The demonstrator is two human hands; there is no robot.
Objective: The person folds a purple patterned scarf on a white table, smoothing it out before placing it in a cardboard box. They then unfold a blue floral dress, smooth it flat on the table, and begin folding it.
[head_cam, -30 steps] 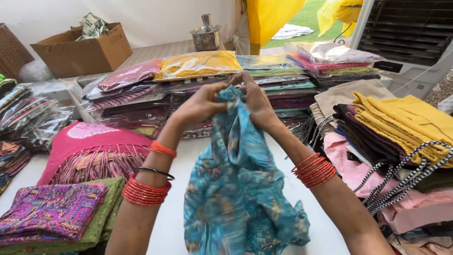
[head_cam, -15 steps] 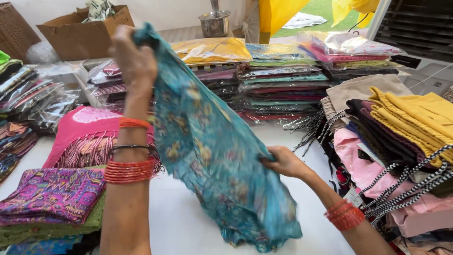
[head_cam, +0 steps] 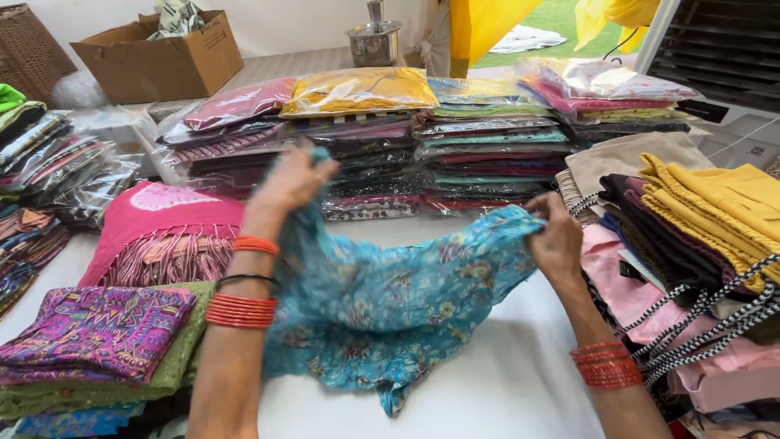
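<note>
Blue floral cloth, earlier held upright, is now spread wide above the surface; left hand and right hand fingers are clamped on opposite edges, ready for folding.

A white worktop fills the lower part of the view and is lit by soft daylight. Behind the worktop stands a pale wall. Against this wall, at the far left, is a brown cardboard box, and left of the box a woven basket. Right of the box stands a steel pot. Further right hangs yellow cloth, and behind it green grass shows in bright sun.
</note>
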